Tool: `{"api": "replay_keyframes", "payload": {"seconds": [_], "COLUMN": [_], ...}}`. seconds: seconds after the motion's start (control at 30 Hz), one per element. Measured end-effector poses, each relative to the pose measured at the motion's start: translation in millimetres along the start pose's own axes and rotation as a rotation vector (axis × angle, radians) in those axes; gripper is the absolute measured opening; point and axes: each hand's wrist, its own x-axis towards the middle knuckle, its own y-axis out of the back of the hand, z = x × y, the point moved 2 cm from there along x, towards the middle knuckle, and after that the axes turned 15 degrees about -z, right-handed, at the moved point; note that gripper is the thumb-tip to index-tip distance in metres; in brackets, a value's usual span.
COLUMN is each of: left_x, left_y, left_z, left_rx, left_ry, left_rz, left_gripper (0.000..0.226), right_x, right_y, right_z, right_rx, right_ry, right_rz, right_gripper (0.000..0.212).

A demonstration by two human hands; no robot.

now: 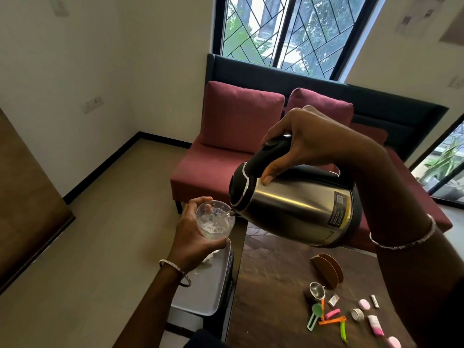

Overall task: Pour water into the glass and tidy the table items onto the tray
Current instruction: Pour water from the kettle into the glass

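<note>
My right hand grips the black handle of a steel electric kettle, tilted with its spout down to the left. The spout touches the rim of a clear glass, which holds some water. My left hand holds that glass from the left side, above a white tray. The tray lies left of the dark wooden table. On the table lie a small metal strainer, a green spoon, coloured clips, sachets and small pink items.
A brown wooden napkin holder stands on the table behind the small items. A maroon sofa sits beyond the table under a window. Beige floor lies to the left, with a wooden panel at the far left.
</note>
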Motion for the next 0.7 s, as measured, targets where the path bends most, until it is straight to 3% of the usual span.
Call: {"api": "replay_keyframes", "payload": {"seconds": [0.7], "left_x": [0.1], "left_y": [-2.6], "left_z": [-8.2], "left_rx": [-0.028], "left_ry": [-0.008], "left_rz": [0.001], "left_gripper": [0.090], "right_x": [4.8], "right_y": [-0.7], "right_z": [-3.9], "right_rx": [-0.019], "right_ry": [-0.012], "right_rz": [-0.036], "right_gripper": [0.066]}}
